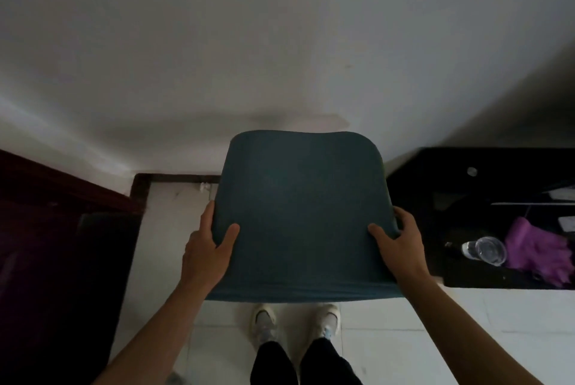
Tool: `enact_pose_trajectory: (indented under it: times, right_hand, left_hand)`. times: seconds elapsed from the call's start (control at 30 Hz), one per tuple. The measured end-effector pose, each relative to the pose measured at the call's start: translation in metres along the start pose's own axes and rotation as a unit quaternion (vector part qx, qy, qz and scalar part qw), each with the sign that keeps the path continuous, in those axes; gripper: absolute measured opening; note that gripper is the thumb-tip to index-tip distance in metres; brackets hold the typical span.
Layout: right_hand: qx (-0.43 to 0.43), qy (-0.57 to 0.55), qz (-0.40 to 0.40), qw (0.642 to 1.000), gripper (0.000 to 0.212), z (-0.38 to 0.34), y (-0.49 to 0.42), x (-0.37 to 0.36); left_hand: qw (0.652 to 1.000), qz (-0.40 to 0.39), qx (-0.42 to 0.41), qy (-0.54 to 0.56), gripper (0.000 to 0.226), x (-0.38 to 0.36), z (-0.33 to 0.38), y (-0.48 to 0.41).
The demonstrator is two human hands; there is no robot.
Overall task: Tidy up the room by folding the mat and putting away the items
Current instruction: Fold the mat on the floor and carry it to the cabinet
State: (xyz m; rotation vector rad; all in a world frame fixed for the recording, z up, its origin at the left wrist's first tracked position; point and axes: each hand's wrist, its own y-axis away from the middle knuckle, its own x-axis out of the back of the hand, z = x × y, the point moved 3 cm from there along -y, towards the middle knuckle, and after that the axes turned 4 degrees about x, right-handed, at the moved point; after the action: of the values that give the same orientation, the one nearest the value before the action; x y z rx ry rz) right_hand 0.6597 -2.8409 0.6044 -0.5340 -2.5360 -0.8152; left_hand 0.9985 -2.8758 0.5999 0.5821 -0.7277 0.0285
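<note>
Head view: a person stands facing a pale wall (280, 42).
Mat: folded teal mat (298, 213) held up in front of the chest, above the shoes (264, 317).
Left hand (207, 247): grips the mat's left edge, thumb on top.
Right hand (401, 244): grips the right edge likewise.

Plain home room: tiled floor (466, 338), white wall (280, 42).

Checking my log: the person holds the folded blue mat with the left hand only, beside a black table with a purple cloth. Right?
No: the head view shows both hands gripping the folded blue mat, left hand at its left edge, right hand at its right. The black table and purple cloth are correct.
</note>
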Motion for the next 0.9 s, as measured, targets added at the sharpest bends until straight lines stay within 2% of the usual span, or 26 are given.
enact_pose_trajectory:
  times: [0.17,0.5,0.9]
  right_hand:
    - [-0.035,0.016,-0.005,0.999,0.068,0.071,-0.048,-0.052]
    - [-0.064,0.029,-0.021,0.997,0.066,0.194,-0.137,-0.127]
    - [-0.059,0.045,-0.031,0.997,0.063,0.294,-0.217,-0.210]
  left_hand:
    - [1.000,-0.021,0.006,-0.004,0.068,-0.067,-0.064,-0.058]
    - [0.999,-0.051,0.018,0.008,0.067,-0.186,-0.147,-0.145]
    - [0.996,-0.084,0.024,0.012,0.068,-0.272,-0.226,-0.238]
